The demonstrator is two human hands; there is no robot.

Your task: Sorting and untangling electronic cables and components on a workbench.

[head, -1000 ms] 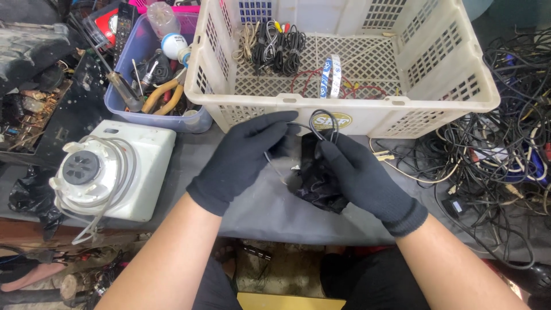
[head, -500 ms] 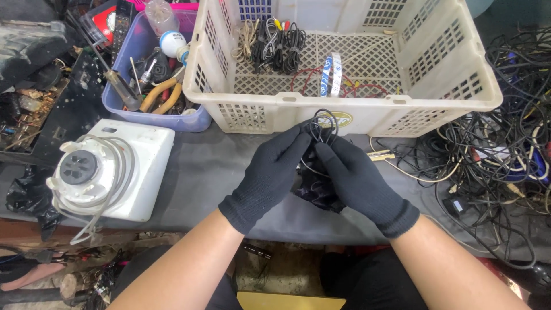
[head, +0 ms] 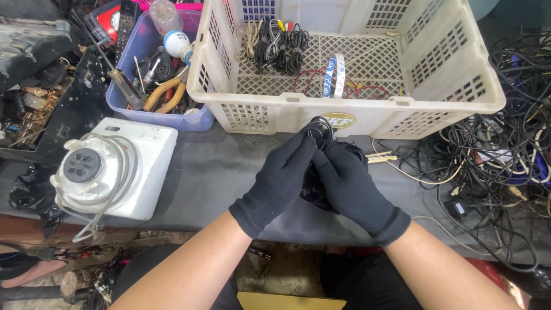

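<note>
Both my hands wear black knit gloves and meet over the grey tabletop (head: 212,172), just in front of the white basket. My left hand (head: 281,178) and my right hand (head: 350,183) are closed together around a bundle of black cable (head: 319,131), whose loops stick up above my fingertips. The bulk of the bundle is hidden between my palms.
A white lattice basket (head: 344,109) holds coiled cables, a red wire and a blue-white strap. A purple tub (head: 166,115) of tools with pliers and a screwdriver sits to its left. A white appliance base (head: 115,172) stands at left. A tangle of loose cables (head: 493,166) lies at right.
My left hand moved right and closed in against my right hand, so both now clasp the black cable bundle. The bundle is more covered than before.
</note>
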